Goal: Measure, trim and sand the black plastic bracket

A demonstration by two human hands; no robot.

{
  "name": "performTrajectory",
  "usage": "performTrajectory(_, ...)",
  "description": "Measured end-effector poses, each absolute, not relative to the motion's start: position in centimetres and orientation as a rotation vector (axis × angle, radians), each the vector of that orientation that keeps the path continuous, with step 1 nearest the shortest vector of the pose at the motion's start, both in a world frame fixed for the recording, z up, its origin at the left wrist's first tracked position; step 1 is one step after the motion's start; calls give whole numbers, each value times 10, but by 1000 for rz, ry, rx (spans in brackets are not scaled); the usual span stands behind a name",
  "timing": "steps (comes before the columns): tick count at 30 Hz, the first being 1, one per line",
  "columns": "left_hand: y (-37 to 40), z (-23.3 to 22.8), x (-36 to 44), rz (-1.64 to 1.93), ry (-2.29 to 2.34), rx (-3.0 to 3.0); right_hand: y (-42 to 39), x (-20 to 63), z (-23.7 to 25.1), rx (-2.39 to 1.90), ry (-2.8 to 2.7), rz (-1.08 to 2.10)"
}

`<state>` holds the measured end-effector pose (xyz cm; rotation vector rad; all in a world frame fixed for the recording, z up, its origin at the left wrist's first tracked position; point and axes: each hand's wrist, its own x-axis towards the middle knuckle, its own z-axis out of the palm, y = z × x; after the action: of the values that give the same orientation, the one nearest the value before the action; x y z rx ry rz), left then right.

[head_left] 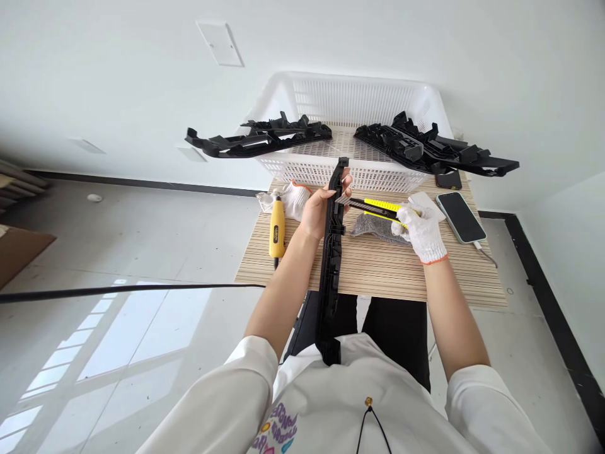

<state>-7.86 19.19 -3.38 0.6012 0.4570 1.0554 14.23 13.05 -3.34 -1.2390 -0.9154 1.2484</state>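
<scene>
Gripping a long black plastic part (332,252), the bare left hand (317,213) closed around it. The gloved right hand (422,232) clasped a yellow utility knife (378,209), blade touching the part.

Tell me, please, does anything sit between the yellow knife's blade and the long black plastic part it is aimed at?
Nothing visible does. The utility knife in the gloved right hand reaches straight to the long black plastic part, which the bare left hand grips. The grey cloth lies lower, on the table.
</scene>
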Motion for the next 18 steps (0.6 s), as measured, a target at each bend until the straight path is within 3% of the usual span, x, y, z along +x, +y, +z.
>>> performTrajectory(11, 193, -37, -78, 1069, 434, 622, 132, 140, -36, -1223, -941, 1312)
performTrajectory(18, 195, -39, -80, 1045, 421, 680, 133, 143, -34, -1212, -851, 923)
